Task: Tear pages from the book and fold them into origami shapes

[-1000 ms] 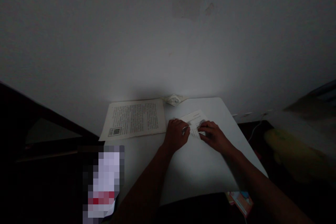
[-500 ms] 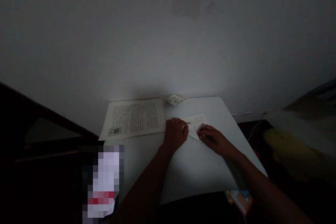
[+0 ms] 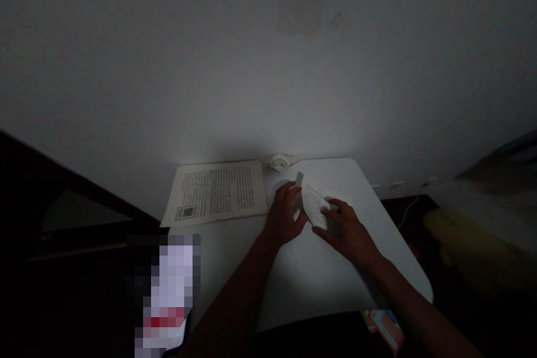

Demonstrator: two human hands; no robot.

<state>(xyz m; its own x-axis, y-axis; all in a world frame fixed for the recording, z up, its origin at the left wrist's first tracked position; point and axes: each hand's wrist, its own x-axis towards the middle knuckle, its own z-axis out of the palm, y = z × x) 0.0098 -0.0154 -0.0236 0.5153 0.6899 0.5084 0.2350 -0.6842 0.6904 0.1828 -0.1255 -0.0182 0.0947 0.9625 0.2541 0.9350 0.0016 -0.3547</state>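
A small sheet of printed paper [image 3: 315, 201] is bent upward in a curve between my two hands, over the white table. My right hand [image 3: 347, 230] holds it from the right, its fingers over the printed side and its thumb at the lower edge. At the paper's left edge is my left hand [image 3: 286, 217], thumb and fingers apart; whether the fingertips touch the paper I cannot tell. Behind them, against the wall, lies a folded paper piece [image 3: 279, 162] with a diamond shape.
A stack of printed pages [image 3: 218, 190] with a square code lies at the left of the white table [image 3: 310, 285]. A blurred-out phone-like object [image 3: 170, 291] is at the lower left. A colourful packet [image 3: 384, 327] sits by the front edge. The wall [image 3: 235, 84] rises behind.
The paper, earlier low and folded between my hands, now stands up in a curve with its print showing. My left hand's fingers have spread, and my right hand's fingers have stretched over the paper.
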